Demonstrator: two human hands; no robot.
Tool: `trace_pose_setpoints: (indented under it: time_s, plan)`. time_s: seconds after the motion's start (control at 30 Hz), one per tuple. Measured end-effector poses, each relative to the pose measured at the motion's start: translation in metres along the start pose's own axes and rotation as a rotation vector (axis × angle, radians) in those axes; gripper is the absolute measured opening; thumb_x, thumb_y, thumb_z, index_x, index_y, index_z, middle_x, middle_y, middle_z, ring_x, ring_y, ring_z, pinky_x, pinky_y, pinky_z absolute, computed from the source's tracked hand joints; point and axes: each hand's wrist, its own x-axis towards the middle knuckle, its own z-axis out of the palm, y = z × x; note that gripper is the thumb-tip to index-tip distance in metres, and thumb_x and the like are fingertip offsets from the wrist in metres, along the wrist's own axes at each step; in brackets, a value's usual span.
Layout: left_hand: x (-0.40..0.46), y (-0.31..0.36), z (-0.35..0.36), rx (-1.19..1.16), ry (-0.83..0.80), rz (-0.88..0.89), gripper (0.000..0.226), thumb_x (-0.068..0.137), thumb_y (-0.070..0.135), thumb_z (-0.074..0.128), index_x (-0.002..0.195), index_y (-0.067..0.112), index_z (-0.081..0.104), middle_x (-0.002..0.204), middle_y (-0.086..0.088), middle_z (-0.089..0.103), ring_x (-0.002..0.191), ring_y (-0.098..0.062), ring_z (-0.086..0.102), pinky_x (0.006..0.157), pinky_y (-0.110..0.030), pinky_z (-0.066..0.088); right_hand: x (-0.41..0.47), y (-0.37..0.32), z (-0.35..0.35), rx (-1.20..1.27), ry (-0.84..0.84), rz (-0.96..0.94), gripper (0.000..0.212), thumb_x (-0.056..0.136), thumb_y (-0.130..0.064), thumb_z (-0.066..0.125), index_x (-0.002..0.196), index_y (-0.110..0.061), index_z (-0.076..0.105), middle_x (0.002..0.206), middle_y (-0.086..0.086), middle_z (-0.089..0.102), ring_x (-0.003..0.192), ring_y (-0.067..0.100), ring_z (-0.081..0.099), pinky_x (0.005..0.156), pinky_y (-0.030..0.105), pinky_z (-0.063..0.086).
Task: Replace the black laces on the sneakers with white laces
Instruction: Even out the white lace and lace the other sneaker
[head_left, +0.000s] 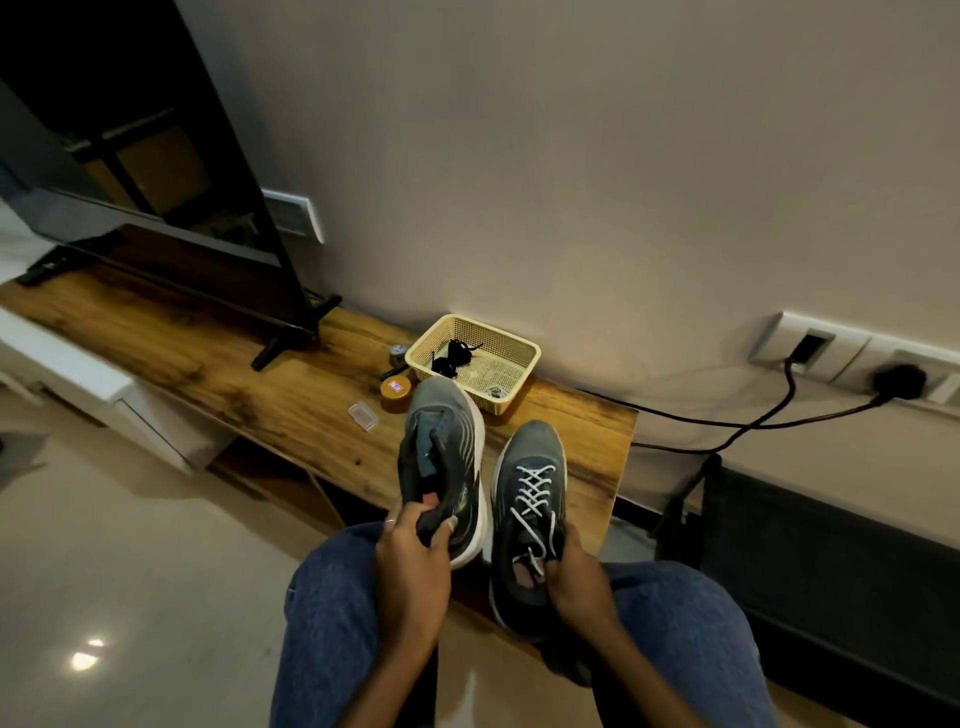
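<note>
Right sneaker (530, 519): laced in white, criss-crossed up the eyelets; the loose ends trail toward its collar at 6 o'clock; I judge this one nearly done, perhaps only the tying left.
Left sneaker (444, 457): no lace in it that I can see; tongue bare; it sits just beside the right one, at its 9 o'clock; I judge it stripped and waiting for a white lace.
My left hand (413, 561): fingers curled round the heel collar of the left sneaker, gripping it.
My right hand (569, 574): clamped on the collar of the right sneaker, by the lace ends.
Basket (522, 353): cream plastic mesh, on the wooden shelf (208, 353) at 12 o'clock from the sneakers; the left toe nearly meets its front wall.
In the basket: the black laces (454, 358) bundled at its 9 o'clock side; something small and pale at the 5 o'clock corner, possibly the spare white lace; I cannot tell.
Left to do: lace the left sneaker in white.
</note>
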Motion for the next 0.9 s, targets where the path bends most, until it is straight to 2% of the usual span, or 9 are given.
trace_pose_setpoints:
  time_s: [0.1, 0.17, 0.3, 0.47, 0.57, 0.63, 0.7, 0.77, 0.9]
  plan:
    - [-0.007, 0.004, -0.021, -0.027, 0.040, 0.014, 0.018, 0.082, 0.007, 0.072, 0.099, 0.011, 0.070, 0.108, -0.009, 0.065, 0.098, -0.025, 0.062, 0.074, -0.019, 0.039, -0.005, -0.008, 0.009, -0.129, -0.054, -0.096, 0.058, 0.094, -0.021, 0.046, 0.146, -0.018, 0.021, 0.122, 0.016, 0.062, 0.109, 0.034, 0.059, 0.082, 0.035, 0.046]
    - [-0.007, 0.002, -0.031, -0.025, 0.051, 0.018, 0.016, 0.082, 0.009, 0.072, 0.096, 0.013, 0.070, 0.108, -0.006, 0.066, 0.097, -0.025, 0.063, 0.073, -0.023, 0.041, 0.000, -0.021, 0.014, -0.204, -0.082, -0.144, 0.056, 0.096, -0.025, 0.045, 0.146, -0.020, 0.021, 0.124, 0.015, 0.060, 0.111, 0.034, 0.058, 0.083, 0.035, 0.045]
    - [-0.006, 0.001, -0.041, -0.018, 0.058, 0.004, 0.017, 0.083, 0.010, 0.072, 0.099, 0.015, 0.070, 0.113, -0.007, 0.065, 0.097, -0.023, 0.063, 0.072, -0.022, 0.043, 0.022, -0.053, 0.030, -0.278, -0.127, -0.182, 0.051, 0.095, -0.021, 0.044, 0.143, -0.017, 0.026, 0.121, 0.016, 0.060, 0.108, 0.035, 0.058, 0.078, 0.036, 0.045]
    - [-0.008, 0.000, -0.040, 0.011, 0.028, -0.016, 0.018, 0.083, 0.010, 0.071, 0.100, 0.014, 0.069, 0.117, -0.010, 0.064, 0.100, -0.024, 0.062, 0.076, -0.024, 0.045, 0.043, -0.078, 0.040, -0.202, -0.156, -0.121, 0.047, 0.095, -0.031, 0.048, 0.136, -0.013, 0.032, 0.120, 0.017, 0.061, 0.107, 0.036, 0.059, 0.082, 0.040, 0.048]
    - [-0.013, 0.005, -0.033, 0.031, -0.009, 0.002, 0.016, 0.083, 0.010, 0.070, 0.099, 0.015, 0.068, 0.121, -0.007, 0.061, 0.102, -0.022, 0.060, 0.076, -0.020, 0.042, 0.051, -0.079, 0.028, -0.154, -0.191, -0.098, 0.047, 0.096, -0.036, 0.050, 0.135, -0.012, 0.038, 0.125, 0.017, 0.059, 0.112, 0.035, 0.058, 0.087, 0.038, 0.048]
    - [-0.017, 0.011, -0.026, 0.060, -0.035, 0.016, 0.017, 0.084, 0.013, 0.070, 0.101, 0.015, 0.068, 0.122, -0.006, 0.060, 0.104, -0.022, 0.059, 0.076, -0.018, 0.039, 0.055, -0.075, 0.008, -0.073, -0.148, -0.069, 0.046, 0.097, -0.034, 0.049, 0.135, -0.008, 0.045, 0.127, 0.017, 0.058, 0.114, 0.032, 0.058, 0.089, 0.036, 0.047]
    - [-0.020, 0.020, -0.017, 0.110, -0.064, 0.040, 0.018, 0.085, 0.018, 0.070, 0.103, 0.016, 0.066, 0.128, -0.006, 0.057, 0.107, -0.023, 0.058, 0.077, -0.019, 0.039, 0.059, -0.065, -0.017, 0.098, -0.058, -0.014, 0.035, 0.097, -0.026, 0.050, 0.126, -0.006, 0.055, 0.107, 0.015, 0.065, 0.095, 0.033, 0.066, 0.082, 0.042, 0.053]
    - [-0.023, 0.030, -0.004, 0.145, -0.096, 0.106, 0.018, 0.086, 0.022, 0.069, 0.103, 0.018, 0.066, 0.138, -0.004, 0.051, 0.115, -0.023, 0.056, 0.083, -0.022, 0.043, 0.061, -0.051, -0.046, 0.245, 0.060, 0.044, 0.025, 0.097, -0.020, 0.050, 0.115, -0.005, 0.059, 0.087, 0.009, 0.062, 0.080, 0.031, 0.067, 0.072, 0.044, 0.056]
    - [-0.029, 0.045, 0.031, 0.191, -0.171, 0.195, 0.025, 0.090, 0.027, 0.063, 0.114, 0.022, 0.062, 0.153, 0.000, 0.035, 0.128, -0.023, 0.049, 0.096, -0.029, 0.043, 0.060, -0.027, -0.094, 0.425, 0.213, 0.102, 0.016, 0.095, -0.012, 0.049, 0.106, -0.007, 0.059, 0.079, 0.012, 0.061, 0.070, 0.028, 0.060, 0.062, 0.041, 0.053]
